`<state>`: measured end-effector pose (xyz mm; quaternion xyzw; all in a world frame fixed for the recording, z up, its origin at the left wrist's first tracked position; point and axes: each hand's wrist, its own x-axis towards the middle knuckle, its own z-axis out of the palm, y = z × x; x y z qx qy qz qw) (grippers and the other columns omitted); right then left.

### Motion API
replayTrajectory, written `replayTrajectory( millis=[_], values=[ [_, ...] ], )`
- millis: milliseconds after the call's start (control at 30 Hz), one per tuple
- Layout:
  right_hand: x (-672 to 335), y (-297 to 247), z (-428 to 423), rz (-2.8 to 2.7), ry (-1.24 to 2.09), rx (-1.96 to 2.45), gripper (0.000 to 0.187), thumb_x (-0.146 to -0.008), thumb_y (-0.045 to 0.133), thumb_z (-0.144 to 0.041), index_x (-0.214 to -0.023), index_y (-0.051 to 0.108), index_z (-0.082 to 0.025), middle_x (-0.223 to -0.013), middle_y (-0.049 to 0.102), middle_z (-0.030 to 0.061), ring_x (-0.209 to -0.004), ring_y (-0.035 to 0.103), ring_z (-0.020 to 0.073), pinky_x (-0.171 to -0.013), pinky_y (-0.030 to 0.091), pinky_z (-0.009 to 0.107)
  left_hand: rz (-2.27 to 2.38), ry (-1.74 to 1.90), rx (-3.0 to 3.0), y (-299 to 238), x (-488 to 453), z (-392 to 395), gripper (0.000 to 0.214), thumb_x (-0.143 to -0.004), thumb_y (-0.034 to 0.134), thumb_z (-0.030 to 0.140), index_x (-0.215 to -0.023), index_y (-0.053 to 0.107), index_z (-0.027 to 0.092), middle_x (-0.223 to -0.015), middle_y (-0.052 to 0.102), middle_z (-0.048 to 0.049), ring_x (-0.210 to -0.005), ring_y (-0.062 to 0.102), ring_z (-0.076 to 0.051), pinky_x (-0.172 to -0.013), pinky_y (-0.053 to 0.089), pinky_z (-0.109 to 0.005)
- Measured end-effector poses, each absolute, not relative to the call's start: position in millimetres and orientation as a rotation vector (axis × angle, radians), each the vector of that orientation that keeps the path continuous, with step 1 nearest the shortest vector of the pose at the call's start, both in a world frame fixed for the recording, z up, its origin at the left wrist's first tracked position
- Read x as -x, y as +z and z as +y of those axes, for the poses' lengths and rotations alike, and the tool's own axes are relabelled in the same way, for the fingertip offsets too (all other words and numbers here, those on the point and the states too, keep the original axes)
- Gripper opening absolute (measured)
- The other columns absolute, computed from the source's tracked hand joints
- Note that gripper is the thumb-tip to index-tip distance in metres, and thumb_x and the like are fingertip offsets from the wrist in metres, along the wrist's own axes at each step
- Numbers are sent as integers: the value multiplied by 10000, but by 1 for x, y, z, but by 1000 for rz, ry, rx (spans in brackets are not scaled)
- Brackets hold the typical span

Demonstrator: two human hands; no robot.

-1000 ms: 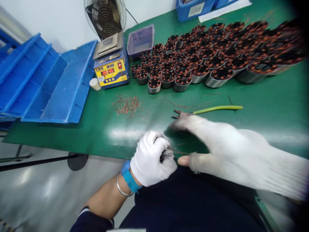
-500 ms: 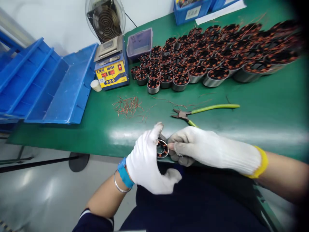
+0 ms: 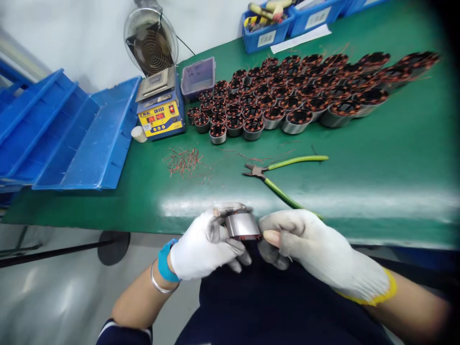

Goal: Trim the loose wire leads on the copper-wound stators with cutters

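A motor stator (image 3: 243, 226), a steel ring with copper windings showing at its lower rim, is held tilted above the table's front edge with its smooth outer wall toward me. My left hand (image 3: 212, 242), in a white glove, grips it from the left, with fingers over the top and below. From the right, my gloved right hand (image 3: 291, 237) is closed with its fingertips at the stator's right edge; the bare thumb tip shows. Whether a wire end is pinched there is hidden. Beyond my hands, diagonal cutters (image 3: 257, 171) with green handles lie with jaws apart.
Many more stators (image 3: 251, 128) stand in rows at the back. Clipped copper wire (image 3: 183, 162) lies heaped left of the cutters. Behind are a yellow-blue soldering pot (image 3: 161, 117), a purple bin (image 3: 198, 79) and a tool box (image 3: 266, 37). Blue trays (image 3: 93, 139) stand left.
The stator has been turned from showing its open end to showing its side wall. My left fingers have closed around it from a spread pose. The view has shifted somewhat.
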<state>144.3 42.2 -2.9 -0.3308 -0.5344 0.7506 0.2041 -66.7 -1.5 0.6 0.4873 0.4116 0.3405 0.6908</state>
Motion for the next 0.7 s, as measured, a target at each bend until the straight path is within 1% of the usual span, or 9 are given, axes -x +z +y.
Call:
replayTrajectory(
  millis=[67, 133, 233, 333, 400, 433, 500, 600, 700],
  values=[
    [-144, -9, 38, -1266, 2196, 905, 608, -711, 719, -751, -619, 556, -173, -531, 551, 21, -417, 453, 98, -406, 380, 225, 926, 939, -1445, 2, 62, -4, 342, -883, 712, 368, -1186, 603, 251, -1125, 682, -104, -851, 745, -214, -797, 645, -423],
    [-145, -12, 35, -1150, 2247, 895, 630, -663, 753, -765, -612, 538, -176, -495, 519, 2, -389, 430, 92, -384, 375, 217, 866, 992, -1738, 6, 60, -5, 171, -838, 736, 384, -901, 654, 248, -1079, 696, -89, -941, 730, -246, -934, 602, -491],
    [-149, -7, 32, -1204, 2258, 823, 641, -707, 714, -775, -585, 503, -182, -477, 499, -3, -378, 425, 93, -377, 374, 216, 860, 945, -1800, 13, 63, -1, 442, -686, 827, 567, -611, 534, 244, -910, 708, -64, -833, 718, -255, -832, 625, -479],
    [-155, 5, 35, -1512, 2048, 777, 618, -851, 613, -721, -574, 544, -172, -530, 541, 29, -433, 479, 103, -410, 381, 213, 1083, 905, -1598, 15, 66, 5, 566, -821, 536, 810, -764, 613, 251, -832, 704, -80, -766, 719, -246, -698, 637, -451],
    [-158, 12, 38, -1728, 1805, 809, 608, -903, 579, -670, -559, 571, -169, -537, 544, 36, -467, 483, 104, -430, 370, 211, 1053, 657, -1312, 13, 64, 8, 691, -933, 282, 793, -963, 657, 212, -776, 697, -104, -697, 728, -246, -603, 629, -413],
    [-159, 13, 40, -1793, 1709, 836, 607, -911, 575, -656, -546, 570, -171, -526, 534, 34, -472, 472, 102, -437, 361, 212, 971, 496, -1163, 12, 63, 9, 718, -959, 234, 762, -1031, 655, 185, -738, 688, -107, -634, 722, -242, -548, 617, -389],
    [-159, 12, 41, -1801, 1679, 882, 612, -898, 585, -661, -530, 554, -173, -506, 516, 28, -467, 459, 100, -442, 350, 213, 825, 311, -988, 12, 60, 9, 653, -953, 368, 731, -1159, 623, 167, -730, 686, -95, -539, 702, -230, -463, 587, -346],
    [-155, 0, 36, -1483, 2016, 881, 611, -806, 655, -725, -561, 541, -177, -493, 514, 17, -421, 453, 98, -412, 347, 212, 926, 603, -1317, 16, 55, 6, 560, -922, 591, 598, -1349, 514, 243, -970, 714, -111, -658, 738, -225, -519, 626, -358],
    [-149, -11, 28, -1123, 2278, 840, 624, -694, 721, -767, -584, 515, -188, -465, 500, 0, -353, 400, 90, -361, 325, 211, 862, 824, -1804, 21, 55, 4, 323, -871, 690, 536, -1087, 663, 296, -1080, 700, -91, -830, 738, -225, -744, 660, -431]
  ],
)
